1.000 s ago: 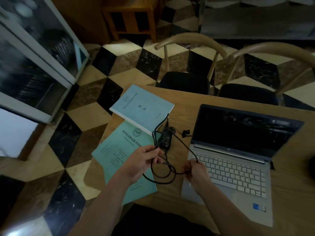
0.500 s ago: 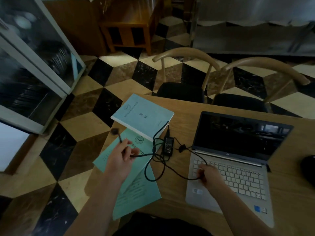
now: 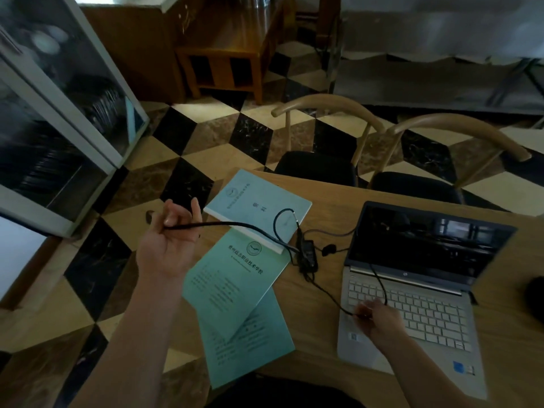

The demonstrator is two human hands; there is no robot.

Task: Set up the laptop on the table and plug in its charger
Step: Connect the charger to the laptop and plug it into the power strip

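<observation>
While untangling the charger cable (image 3: 235,224), better to keep both ends under control and to pull slowly. Left hand (image 3: 167,242) raised beyond the left edge of the table (image 3: 309,319), palm up, fingers curled around the thick mains lead, with the plug end only partly visible behind the fingertips. Right hand (image 3: 375,316) resting on the front left part of the laptop (image 3: 412,290) keyboard, fingers pinching the thin cord close to its end; cannot tell if the small connector itself is inside the pinch. Laptop already open and standing at the right part of the table, screen dark. Power brick (image 3: 307,256) lying between the laptop's left side and the green booklets (image 3: 235,287), with a loop of cable over the pale blue booklet (image 3: 259,207) near the far left corner. For a good result, advisable to draw the left end away gently, so the loop opens without dragging the brick or sweeping the booklets off the left edge. Then to guide the thin cord around the laptop's side, not across the keys, and to look for the charging port before pushing; port not visible from here. Wall socket also not in view, so probably some searching needed on the floor side.
</observation>
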